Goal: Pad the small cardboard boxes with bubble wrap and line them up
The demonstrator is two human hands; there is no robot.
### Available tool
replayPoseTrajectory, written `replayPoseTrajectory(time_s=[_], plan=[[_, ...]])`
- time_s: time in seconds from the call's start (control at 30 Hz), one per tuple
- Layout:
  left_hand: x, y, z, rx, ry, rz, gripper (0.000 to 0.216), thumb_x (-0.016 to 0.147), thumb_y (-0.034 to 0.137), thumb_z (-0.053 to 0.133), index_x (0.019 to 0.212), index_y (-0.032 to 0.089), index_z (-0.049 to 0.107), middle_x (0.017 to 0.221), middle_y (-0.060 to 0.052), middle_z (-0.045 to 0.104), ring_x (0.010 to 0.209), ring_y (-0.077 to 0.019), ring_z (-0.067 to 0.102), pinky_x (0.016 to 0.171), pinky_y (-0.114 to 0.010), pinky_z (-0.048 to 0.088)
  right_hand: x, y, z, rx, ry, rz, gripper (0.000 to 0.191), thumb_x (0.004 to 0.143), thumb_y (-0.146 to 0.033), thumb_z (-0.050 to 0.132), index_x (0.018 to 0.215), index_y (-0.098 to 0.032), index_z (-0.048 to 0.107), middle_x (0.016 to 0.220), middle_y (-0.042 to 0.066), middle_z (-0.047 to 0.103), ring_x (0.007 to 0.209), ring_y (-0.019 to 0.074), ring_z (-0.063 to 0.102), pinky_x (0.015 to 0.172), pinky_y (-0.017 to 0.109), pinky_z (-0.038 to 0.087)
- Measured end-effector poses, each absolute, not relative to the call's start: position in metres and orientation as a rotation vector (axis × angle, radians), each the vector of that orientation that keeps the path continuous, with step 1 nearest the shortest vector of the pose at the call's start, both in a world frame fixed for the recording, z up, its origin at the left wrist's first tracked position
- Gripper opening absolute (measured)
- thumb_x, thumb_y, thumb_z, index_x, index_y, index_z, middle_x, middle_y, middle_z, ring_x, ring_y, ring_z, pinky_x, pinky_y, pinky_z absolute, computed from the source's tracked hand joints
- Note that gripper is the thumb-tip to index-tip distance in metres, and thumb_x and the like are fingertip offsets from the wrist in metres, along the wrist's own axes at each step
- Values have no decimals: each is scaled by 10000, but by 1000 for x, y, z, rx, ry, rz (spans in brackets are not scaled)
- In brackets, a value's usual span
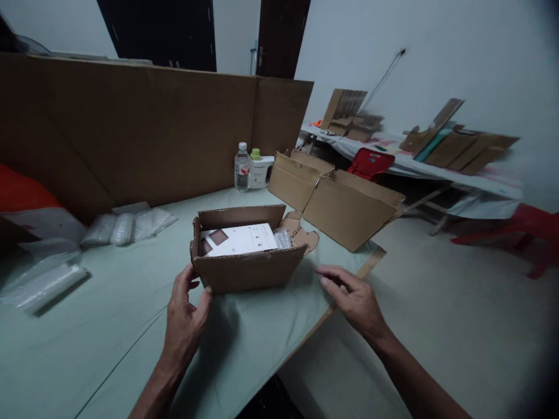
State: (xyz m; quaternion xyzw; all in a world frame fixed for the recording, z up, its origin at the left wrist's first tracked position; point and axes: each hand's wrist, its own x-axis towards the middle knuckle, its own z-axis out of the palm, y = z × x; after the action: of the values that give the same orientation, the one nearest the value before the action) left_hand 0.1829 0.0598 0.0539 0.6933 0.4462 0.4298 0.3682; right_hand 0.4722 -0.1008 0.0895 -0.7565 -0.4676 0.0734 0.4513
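Observation:
A small open cardboard box (248,269) stands on the pale green table (109,326). Inside it lies a white product box (240,238) with a brown square on it, and a bit of clear plastic (283,237) sits at its right end. My left hand (186,317) is at the box's near left corner, its thumb and fingers curled and touching the cardboard. My right hand (351,294) hovers flat over the table just right of the box, fingers stretched out, holding nothing.
Clear plastic bags (126,226) and more wrapping (41,285) lie at the left. A water bottle (241,167) and a white container (261,170) stand at the back. Folded cardboard (336,198) sits right of them. A tall cardboard wall (131,128) runs behind. The table's edge (332,311) is under my right hand.

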Motion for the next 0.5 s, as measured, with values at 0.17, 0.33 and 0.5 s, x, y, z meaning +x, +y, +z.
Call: replayPoseTrajectory(time_s=[0.17,0.33,0.5], plan=[[185,72,34,1606,1099,1085,550,850,362,631,1368,220,512,1311,-130,629,1086,-239,661,767,-336,567,488,-45,63,-1829,-1243,449,518,726,-469,719,1159,-193,652,1157,135,730,997,305,697,811,412,579],[194,79,21,1440,1015,1020,557,803,330,623,1326,159,536,1311,-148,639,1154,-246,649,979,-405,526,465,-10,56,-1754,-1321,627,527,700,-473,737,1137,-185,672,1164,147,744,1083,351,686,915,471,568],[202,55,28,1408,970,1055,549,779,259,601,1320,172,571,1310,-120,660,1161,-242,643,963,-364,531,461,-42,56,-1843,-1302,499,369,709,-496,683,950,-219,725,988,122,790,960,384,720,838,508,591]])
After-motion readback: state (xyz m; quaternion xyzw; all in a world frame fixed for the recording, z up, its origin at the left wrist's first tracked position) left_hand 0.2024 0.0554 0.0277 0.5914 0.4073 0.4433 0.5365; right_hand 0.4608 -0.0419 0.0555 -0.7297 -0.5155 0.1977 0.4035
